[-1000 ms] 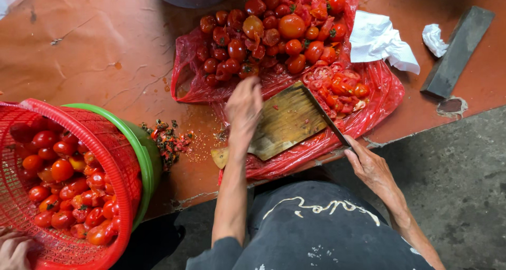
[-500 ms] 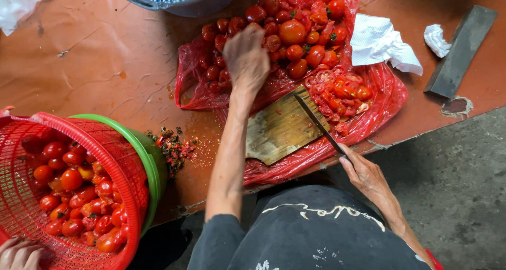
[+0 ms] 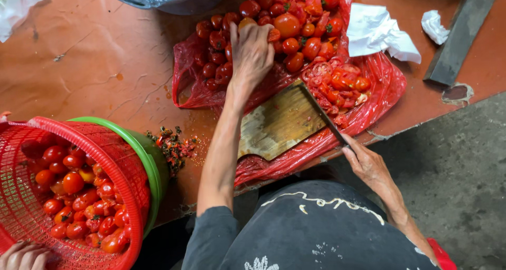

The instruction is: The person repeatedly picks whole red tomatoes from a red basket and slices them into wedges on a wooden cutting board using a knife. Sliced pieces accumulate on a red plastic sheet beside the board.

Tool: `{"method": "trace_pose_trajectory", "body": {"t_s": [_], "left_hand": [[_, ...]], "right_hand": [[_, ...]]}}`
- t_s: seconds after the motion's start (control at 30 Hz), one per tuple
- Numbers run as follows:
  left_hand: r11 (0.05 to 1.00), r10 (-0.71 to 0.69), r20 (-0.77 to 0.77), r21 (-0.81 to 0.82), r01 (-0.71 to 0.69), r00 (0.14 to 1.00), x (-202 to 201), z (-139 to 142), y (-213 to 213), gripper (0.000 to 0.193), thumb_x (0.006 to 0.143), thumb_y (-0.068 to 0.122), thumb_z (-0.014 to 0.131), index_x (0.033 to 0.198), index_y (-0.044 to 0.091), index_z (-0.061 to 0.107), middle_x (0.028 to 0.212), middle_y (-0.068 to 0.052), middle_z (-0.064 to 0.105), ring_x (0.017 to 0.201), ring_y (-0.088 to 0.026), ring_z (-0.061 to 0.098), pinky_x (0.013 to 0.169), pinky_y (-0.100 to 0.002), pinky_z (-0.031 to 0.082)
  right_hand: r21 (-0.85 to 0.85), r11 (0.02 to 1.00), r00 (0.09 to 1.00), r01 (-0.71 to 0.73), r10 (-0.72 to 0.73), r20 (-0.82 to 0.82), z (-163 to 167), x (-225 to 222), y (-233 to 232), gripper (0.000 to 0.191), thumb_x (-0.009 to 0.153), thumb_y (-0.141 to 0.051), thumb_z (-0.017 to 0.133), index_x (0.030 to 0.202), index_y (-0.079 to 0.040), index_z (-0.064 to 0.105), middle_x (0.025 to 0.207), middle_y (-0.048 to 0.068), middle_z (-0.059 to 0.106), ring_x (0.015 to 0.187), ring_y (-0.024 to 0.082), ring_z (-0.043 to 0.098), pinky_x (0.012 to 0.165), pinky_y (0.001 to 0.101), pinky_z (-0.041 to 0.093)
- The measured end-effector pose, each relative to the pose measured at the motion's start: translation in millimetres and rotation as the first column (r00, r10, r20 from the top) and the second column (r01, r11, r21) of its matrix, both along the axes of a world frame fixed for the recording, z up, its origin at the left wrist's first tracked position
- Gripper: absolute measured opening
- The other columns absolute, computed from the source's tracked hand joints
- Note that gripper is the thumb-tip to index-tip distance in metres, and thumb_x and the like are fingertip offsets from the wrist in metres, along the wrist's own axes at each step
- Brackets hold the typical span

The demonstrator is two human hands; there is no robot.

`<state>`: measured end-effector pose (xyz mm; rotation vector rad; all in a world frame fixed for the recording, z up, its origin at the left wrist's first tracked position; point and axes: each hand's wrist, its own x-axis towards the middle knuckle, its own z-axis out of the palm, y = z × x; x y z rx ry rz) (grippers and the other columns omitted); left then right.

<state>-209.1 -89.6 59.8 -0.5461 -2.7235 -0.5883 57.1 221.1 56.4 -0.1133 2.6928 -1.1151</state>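
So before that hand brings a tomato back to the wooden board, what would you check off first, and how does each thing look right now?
1. Left hand has a tomato: cannot tell; it rests on the whole tomatoes, fingers curled, grasp hidden.
2. Cutting board is free: ok, nothing lies on it.
3. Knife is under control: ok, the right hand is at its handle, blade along the board's far edge.
4. Left hand is away from the blade: ok, it is up on the pile.
5. Cut tomato pieces are off the board: ok, heaped beside it on the red plastic sheet.
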Motion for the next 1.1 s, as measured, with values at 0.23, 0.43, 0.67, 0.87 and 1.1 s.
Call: {"method": "trace_pose_trajectory", "body": {"t_s": [0.23,0.43,0.67,0.87,1.1], "left_hand": [[0.734,-0.337,0.536,0.665,-0.14,0.774,122.6,-1.0,44.1,0.037,0.097,0.02,0.064,0.131,0.006,0.059,0.124,-0.013,0.07,0.117,-0.029,0.069,0.101,-0.039,0.053],[0.974,0.034,0.37,0.197,-0.114,0.929,179.6,-21.0,73.4,0.03,0.095,0.024,0.071,0.121,0.012,0.063,0.121,-0.013,0.065,0.108,-0.03,0.065,0.089,-0.044,0.051],[0.954,0.104,0.195,0.259,-0.153,0.975,195.0,-42.1,67.9,0.041,0.094,0.022,0.072,0.131,0.01,0.058,0.132,-0.012,0.057,0.113,-0.03,0.061,0.09,-0.041,0.048],[0.984,0.081,0.058,0.154,-0.089,0.995,199.0,-53.5,90.4,0.044,0.093,0.021,0.072,0.132,0.007,0.057,0.128,-0.013,0.061,0.116,-0.027,0.06,0.099,-0.042,0.042],[0.95,0.073,0.134,0.292,-0.109,0.988,202.2,-42.5,90.2,0.037,0.094,0.015,0.072,0.127,0.006,0.058,0.129,-0.013,0.063,0.118,-0.031,0.061,0.105,-0.043,0.043]], "right_hand": [[0.023,0.983,0.876,0.184,-0.174,0.449,-5.0,-9.5,3.3,0.052,0.106,-0.03,0.054,0.157,-0.024,0.05,0.074,0.027,0.062,0.069,0.04,0.067,0.066,0.0446,0.053],[-0.041,0.998,0.999,0.039,-0.039,0.017,7.6,-6.9,3.7,0.048,0.105,-0.023,0.059,0.151,-0.016,0.051,0.096,0.022,0.067,0.085,0.037,0.07,0.074,0.0432,0.054],[0.036,0.996,0.994,-0.078,0.081,-0.077,31.3,13.4,6.6,0.046,0.101,-0.018,0.062,0.146,-0.013,0.053,0.112,0.017,0.07,0.091,0.04,0.07,0.073,0.0461,0.057],[0.094,0.992,0.995,-0.08,0.085,-0.048,41.7,19.4,9.7,0.047,0.1,-0.018,0.062,0.146,-0.015,0.053,0.099,0.013,0.068,0.078,0.037,0.069,0.065,0.0452,0.055],[0.24,0.958,0.983,-0.158,0.176,-0.056,48.8,28.4,27.7,0.051,0.097,-0.02,0.064,0.146,-0.018,0.052,0.083,0.012,0.061,0.065,0.035,0.064,0.056,0.0471,0.052]]}}
